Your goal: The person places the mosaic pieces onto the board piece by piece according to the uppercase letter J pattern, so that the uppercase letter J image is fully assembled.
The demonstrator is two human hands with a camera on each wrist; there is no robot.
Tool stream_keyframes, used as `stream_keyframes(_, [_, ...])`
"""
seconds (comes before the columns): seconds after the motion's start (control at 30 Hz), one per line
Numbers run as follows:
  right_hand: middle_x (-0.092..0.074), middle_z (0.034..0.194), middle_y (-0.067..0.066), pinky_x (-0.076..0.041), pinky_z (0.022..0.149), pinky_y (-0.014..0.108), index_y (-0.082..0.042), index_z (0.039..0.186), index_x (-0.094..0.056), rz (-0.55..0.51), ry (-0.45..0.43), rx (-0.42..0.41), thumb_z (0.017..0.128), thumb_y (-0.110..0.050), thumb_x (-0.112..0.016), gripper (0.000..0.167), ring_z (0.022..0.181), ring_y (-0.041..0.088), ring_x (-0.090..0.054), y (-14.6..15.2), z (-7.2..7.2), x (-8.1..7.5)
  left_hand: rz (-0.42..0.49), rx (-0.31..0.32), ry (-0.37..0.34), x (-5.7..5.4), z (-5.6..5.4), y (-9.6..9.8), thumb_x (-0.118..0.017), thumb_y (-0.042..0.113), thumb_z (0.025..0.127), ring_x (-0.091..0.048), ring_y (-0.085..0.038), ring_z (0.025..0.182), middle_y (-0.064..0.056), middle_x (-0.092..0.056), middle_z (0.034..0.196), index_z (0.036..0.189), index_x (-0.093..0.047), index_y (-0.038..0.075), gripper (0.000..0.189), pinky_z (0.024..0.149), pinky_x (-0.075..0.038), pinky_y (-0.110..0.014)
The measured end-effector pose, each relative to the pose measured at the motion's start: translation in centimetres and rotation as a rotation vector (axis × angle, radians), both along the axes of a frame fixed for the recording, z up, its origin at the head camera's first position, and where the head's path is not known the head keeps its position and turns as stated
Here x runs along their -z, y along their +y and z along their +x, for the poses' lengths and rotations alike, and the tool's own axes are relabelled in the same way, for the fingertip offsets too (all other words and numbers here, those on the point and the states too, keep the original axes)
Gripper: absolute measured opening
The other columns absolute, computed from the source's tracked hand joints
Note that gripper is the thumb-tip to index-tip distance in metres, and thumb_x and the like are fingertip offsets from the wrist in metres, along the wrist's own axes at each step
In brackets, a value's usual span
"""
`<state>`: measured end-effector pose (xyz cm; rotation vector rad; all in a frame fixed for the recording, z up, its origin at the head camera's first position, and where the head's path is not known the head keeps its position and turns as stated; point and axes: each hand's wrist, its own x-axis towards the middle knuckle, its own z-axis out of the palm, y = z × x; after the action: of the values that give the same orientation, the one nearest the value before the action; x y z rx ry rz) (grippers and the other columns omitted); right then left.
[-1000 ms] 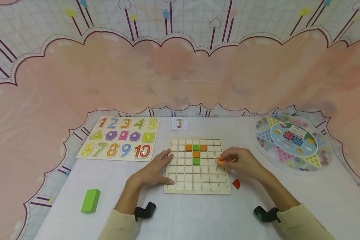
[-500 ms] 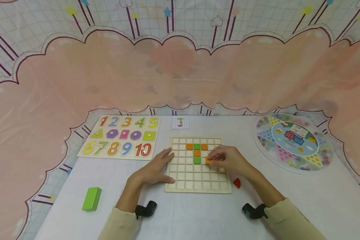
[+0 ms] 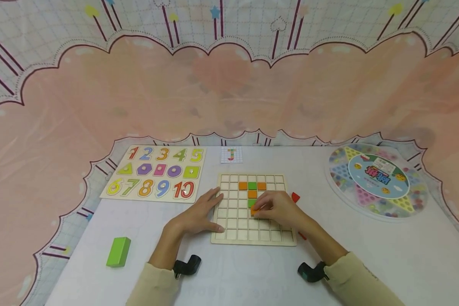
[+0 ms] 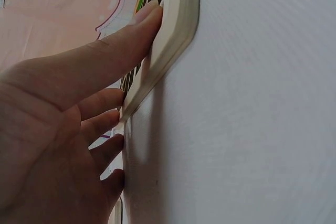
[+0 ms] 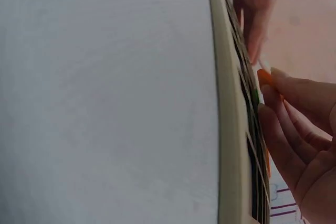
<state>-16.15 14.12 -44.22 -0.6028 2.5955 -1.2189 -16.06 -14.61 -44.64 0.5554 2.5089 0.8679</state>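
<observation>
A wooden grid board (image 3: 231, 234) lies on the white table. In it, a row of orange, green and orange tiles (image 3: 262, 186) has an orange tile (image 3: 252, 194) and a green tile (image 3: 251, 202) below its middle. My right hand (image 3: 281, 208) pinches another orange tile (image 3: 254, 211) between thumb and fingers, just below that green tile and close over the board; the right wrist view shows this orange tile (image 5: 265, 76) tilted at the fingertips. My left hand (image 3: 196, 214) rests at the board's left edge, fingers spread and thumb (image 4: 142, 24) on the rim.
Red pieces (image 3: 296, 197) lie beside the board, partly behind the right arm. A small pattern card (image 3: 237, 160) is beyond it. A number puzzle (image 3: 135, 171) lies back left, a round game box (image 3: 378, 176) back right, a green block (image 3: 118, 252) front left.
My right hand has carried the orange tile leftward from the board's right edge, then nearer to me, to below the lower green tile. The left hand stays at the board's edge.
</observation>
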Motion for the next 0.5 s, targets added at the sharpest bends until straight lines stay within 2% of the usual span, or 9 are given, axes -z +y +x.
stream_keyframes(0.17, [-0.076, 0.099, -0.004, -0.052, 0.068, 0.017, -0.018, 0.091, -0.081, 0.054, 0.039, -0.010, 0.081, -0.018, -0.086, 0.011, 0.080, 0.006, -0.061, -0.38, 0.03, 0.55, -0.002, 0.003, 0.001, -0.11, 0.04, 0.07, -0.088, 0.029, 0.079, -0.007, -0.036, 0.162, -0.010, -0.011, 0.174, 0.160, -0.031, 0.006, 0.101, 0.131, -0.017, -0.056])
stream_keyframes(0.5, [-0.077, 0.096, -0.003, -0.051, 0.065, 0.017, -0.016, 0.091, -0.082, 0.071, 0.052, -0.002, 0.080, -0.016, -0.087, 0.012, 0.076, 0.007, -0.058, -1.03, 0.19, 0.75, -0.008, -0.013, -0.011, -0.10, 0.02, 0.11, -0.088, 0.030, 0.078, -0.006, -0.035, 0.163, -0.008, -0.012, 0.174, 0.160, -0.032, 0.008, 0.102, 0.131, -0.018, -0.056])
